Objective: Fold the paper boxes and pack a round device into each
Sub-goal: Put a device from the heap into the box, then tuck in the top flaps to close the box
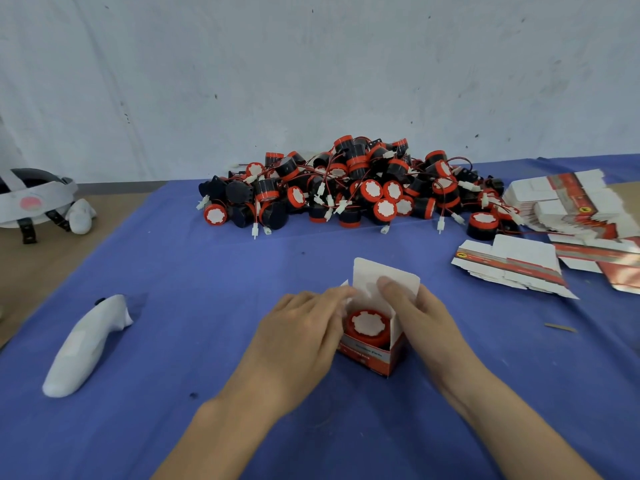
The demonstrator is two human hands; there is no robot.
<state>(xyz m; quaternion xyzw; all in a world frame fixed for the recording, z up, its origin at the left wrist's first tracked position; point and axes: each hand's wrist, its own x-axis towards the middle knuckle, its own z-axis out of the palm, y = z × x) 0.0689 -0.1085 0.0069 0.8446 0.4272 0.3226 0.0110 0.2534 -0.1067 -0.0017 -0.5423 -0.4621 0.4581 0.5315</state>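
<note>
One red-and-white paper box (367,358) stood open near the middle of the blue-covered worktop (207,271), with one red-capped black round device (367,323) inside. The left hand (298,334) laid nearly straight fingers (332,299) on its left flap. The right hand (426,320) gripped its right side. Beyond lay one uncountable heap of round devices (346,188), with flat box blanks (568,209) to the right. One white controller (86,344) lay to the left.

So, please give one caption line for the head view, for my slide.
Left hand touches and right hand grips an open paper box with a round device inside.
</note>
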